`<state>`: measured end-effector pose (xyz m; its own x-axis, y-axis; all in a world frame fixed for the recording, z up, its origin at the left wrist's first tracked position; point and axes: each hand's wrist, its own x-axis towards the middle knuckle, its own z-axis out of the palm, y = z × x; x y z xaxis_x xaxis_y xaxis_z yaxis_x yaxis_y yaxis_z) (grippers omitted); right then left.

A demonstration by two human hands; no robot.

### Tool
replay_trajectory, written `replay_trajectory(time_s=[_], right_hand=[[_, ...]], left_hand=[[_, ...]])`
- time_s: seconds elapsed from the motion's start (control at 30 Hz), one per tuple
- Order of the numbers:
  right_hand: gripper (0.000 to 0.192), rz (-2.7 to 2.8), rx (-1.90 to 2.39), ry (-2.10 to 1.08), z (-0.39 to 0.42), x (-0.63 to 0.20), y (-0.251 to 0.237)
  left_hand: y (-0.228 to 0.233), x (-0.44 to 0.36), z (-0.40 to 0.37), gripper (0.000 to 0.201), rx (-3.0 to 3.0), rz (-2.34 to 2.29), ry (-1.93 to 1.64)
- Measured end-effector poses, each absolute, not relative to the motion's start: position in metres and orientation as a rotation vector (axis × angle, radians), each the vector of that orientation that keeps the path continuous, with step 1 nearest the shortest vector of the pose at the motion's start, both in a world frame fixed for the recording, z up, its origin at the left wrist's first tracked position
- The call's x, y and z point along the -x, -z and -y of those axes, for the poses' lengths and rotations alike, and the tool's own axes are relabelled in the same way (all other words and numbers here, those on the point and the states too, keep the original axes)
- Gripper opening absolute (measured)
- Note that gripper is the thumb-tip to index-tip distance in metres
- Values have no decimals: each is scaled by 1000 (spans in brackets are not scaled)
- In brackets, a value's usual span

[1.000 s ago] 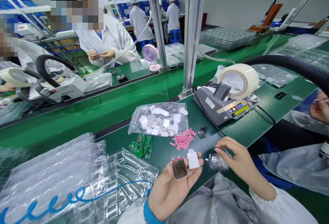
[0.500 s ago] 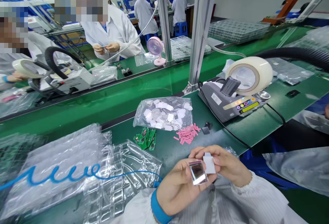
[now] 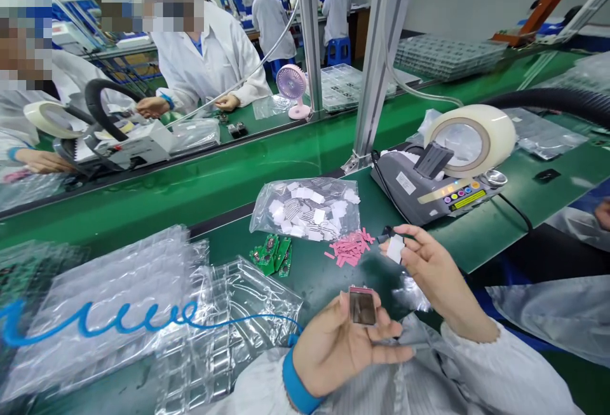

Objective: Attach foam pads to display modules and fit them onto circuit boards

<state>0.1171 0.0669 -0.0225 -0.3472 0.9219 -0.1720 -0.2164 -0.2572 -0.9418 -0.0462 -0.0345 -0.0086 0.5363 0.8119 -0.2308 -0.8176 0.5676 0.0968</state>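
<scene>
My left hand [image 3: 340, 345] holds a small rectangular module with a dark glossy face and a pink edge [image 3: 362, 306], low in the middle of the view. My right hand [image 3: 431, 269] is up and to the right of it, pinching a small white square piece [image 3: 395, 250] just above the green bench. Close to that hand lie a heap of pink strips [image 3: 351, 248] and a small dark part [image 3: 385, 235]. A clear bag of white squares [image 3: 309, 210] and several green circuit boards [image 3: 271, 255] lie further left.
A grey tape dispenser [image 3: 429, 189] with a large white roll [image 3: 469, 140] stands at right. Clear blister trays [image 3: 143, 313] with a blue coiled cord [image 3: 119, 323] fill the left. A green conveyor [image 3: 190, 189] runs across; people in white coats work beyond it.
My right hand has taken the white square off the module and moved up and right toward the pink strips. My left hand still holds the module, now turned face up.
</scene>
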Motion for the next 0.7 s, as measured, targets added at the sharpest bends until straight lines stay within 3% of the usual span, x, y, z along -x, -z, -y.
replay_trajectory(time_s=[0.17,0.37,0.57,0.7], right_hand=[[16,1853,609,-1258,-60,-120,-18],[14,2181,102,-1131,-69,-107,-20],[12,2304,-44,-1013,-70,-100,-25],[9,2443,75,-908,-59,-101,-37]], left_hand=[[11,42,35,44,31,-364,-957],[15,40,39,44,52,-430,-952],[16,40,37,41,47,-453,-908],[18,40,37,43,-6,-427,-928]])
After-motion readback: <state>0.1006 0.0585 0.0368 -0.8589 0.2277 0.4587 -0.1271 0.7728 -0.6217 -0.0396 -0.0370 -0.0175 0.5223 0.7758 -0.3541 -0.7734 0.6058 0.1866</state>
